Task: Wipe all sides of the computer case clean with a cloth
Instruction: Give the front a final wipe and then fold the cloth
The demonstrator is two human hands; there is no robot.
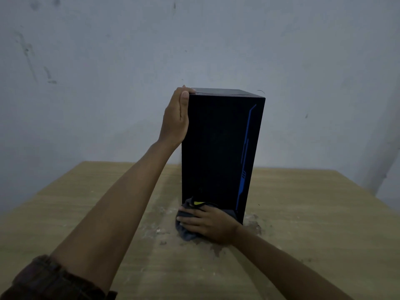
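A black computer case [218, 148] with a blue line down its front panel stands upright on the wooden table [86, 213]. My left hand [176, 118] rests flat against the case's upper left edge, fingers straight, thumb along the front corner. My right hand [207, 224] presses a dark grey cloth [186, 231] with a small yellow patch against the bottom of the front panel, where the case meets the table. Its fingers lie spread over the cloth.
The tabletop has a worn, chipped patch [251, 226] around the case's base. A bluish-grey wall [108, 72] stands close behind the table. The table's far and right edges are in view.
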